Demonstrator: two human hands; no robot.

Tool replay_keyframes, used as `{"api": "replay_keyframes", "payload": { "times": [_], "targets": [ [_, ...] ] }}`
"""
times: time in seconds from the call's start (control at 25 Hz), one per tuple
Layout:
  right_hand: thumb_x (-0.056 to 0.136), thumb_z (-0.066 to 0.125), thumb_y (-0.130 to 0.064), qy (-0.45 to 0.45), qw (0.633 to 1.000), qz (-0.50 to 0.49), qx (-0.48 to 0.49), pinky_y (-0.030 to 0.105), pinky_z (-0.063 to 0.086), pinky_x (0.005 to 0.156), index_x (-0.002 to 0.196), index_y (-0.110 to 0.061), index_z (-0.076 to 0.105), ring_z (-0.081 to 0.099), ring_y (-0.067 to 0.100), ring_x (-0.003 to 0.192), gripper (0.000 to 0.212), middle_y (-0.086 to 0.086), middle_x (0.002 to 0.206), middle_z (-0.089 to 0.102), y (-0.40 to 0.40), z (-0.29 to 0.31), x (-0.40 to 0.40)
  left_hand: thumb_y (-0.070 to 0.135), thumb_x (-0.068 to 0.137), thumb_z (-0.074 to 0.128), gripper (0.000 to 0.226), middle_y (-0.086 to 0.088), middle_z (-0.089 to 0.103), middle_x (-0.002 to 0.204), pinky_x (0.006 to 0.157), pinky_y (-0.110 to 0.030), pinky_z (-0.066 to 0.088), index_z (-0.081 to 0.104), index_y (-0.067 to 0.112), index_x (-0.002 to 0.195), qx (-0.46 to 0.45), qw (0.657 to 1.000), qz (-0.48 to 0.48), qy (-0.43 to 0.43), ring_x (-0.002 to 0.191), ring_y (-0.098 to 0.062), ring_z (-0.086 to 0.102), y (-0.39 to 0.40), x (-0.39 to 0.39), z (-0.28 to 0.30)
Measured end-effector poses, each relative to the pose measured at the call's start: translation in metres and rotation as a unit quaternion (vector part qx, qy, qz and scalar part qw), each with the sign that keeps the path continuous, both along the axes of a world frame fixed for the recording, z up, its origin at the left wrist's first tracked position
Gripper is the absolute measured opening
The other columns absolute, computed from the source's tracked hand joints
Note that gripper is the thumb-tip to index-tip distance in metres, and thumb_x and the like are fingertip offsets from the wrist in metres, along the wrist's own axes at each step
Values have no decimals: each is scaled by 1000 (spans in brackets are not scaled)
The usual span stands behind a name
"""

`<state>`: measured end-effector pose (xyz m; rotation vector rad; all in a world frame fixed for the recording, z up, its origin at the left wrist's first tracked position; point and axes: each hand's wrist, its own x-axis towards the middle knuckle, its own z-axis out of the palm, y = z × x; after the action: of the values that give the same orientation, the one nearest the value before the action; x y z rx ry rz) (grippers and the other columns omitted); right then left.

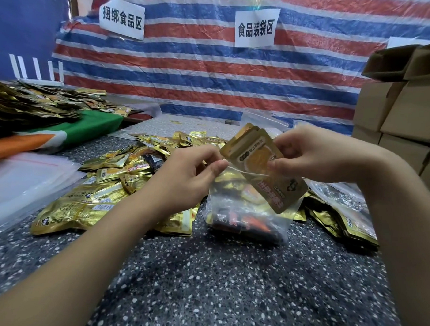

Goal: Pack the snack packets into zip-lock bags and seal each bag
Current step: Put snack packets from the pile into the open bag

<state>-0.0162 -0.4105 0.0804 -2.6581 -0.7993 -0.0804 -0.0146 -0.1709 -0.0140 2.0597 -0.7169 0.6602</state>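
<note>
Left hand (pixel 184 176) pinches the rim of the clear zip-lock bag (pixel 248 212), held just above the speckled desk (pixel 205 272). Right hand (pixel 314 154) grips gold snack packets (pixel 258 162) half inside the bag mouth; loose packets (pixel 115 183) lie behind.

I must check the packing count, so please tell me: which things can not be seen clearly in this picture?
- Head view: the dark packets at the bottom of the clear zip-lock bag blur behind the plastic; their number is unclear.
- The gold foil snack packets gripped by the right hand overlap; the count is hidden.
- The left hand covers the bag's seal strip where it pinches it.
- The brown cardboard boxes are cut off by the right edge.
</note>
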Motion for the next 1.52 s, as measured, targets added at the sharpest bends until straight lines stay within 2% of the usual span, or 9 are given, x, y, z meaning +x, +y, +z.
{"api": "replay_keyframes", "payload": {
  "times": [0.24,0.52,0.8,1.0,1.08,1.16,1.24,1.36,1.52],
  "targets": [
    [87,67,-29,-35,994,-12,-104,35,48,59,82,-26,73,60,9,60,9,-7,68,68,6,1,-3,32,89,63,22,6,66,66,45,-11,39,67,12,81,-32,999,-33,16,48,-2,57,-1,-3,0],
    [87,70,-27,-11,986,-36,-160,25,42,55,72,-38,71,55,-3,56,19,-21,63,65,11,4,-10,32,91,65,19,4,67,69,60,-43,52,68,16,82,11,1000,-3,-23,65,-19,64,-3,-5,1],
    [85,74,-39,-30,973,-18,-229,32,50,61,83,-21,75,60,10,66,18,-6,71,69,40,-15,-12,36,90,60,25,7,64,71,59,-39,50,65,14,81,14,996,24,-82,66,-11,60,-3,-7,1],
    [96,58,-33,-10,978,-34,-206,14,33,47,63,-21,64,51,-5,46,35,-17,50,58,32,-5,-15,31,94,62,22,2,64,71,61,-43,50,65,12,84,6,997,21,-78,69,-19,62,-3,-4,-2],
    [100,45,-47,17,987,-37,-158,12,38,53,69,-23,67,57,-7,51,45,-18,56,64,35,-3,-20,27,94,62,18,1,64,71,61,-44,50,65,12,85,-8,997,21,-70,69,-20,62,-4,-2,-3],
    [90,31,-65,77,993,-28,-89,19,48,72,91,-24,73,68,-3,69,59,-11,76,74,40,-1,-25,24,94,63,16,0,62,69,60,-44,48,64,13,84,-18,997,27,-71,65,-21,60,-4,-2,-4],
    [81,36,-71,83,993,3,-89,21,51,78,98,-26,72,68,-3,76,60,-12,84,75,41,0,-27,24,95,62,16,-3,61,66,58,-43,46,63,12,84,-31,996,32,-74,62,-22,57,-5,-3,-5],
    [92,66,-35,-2,989,32,-145,25,55,77,89,-28,72,66,-5,74,10,-13,80,74,36,0,-24,27,95,59,19,-3,61,66,55,-40,44,63,12,84,-48,994,42,-88,61,-20,57,-7,-5,-1],
    [87,73,-13,-125,992,20,13,30,56,74,81,-19,74,67,1,67,8,-8,69,71,27,7,-18,25,97,58,15,-5,64,69,54,-42,47,61,14,87,-106,989,56,-86,62,-22,61,-7,-8,14]
  ]
}}
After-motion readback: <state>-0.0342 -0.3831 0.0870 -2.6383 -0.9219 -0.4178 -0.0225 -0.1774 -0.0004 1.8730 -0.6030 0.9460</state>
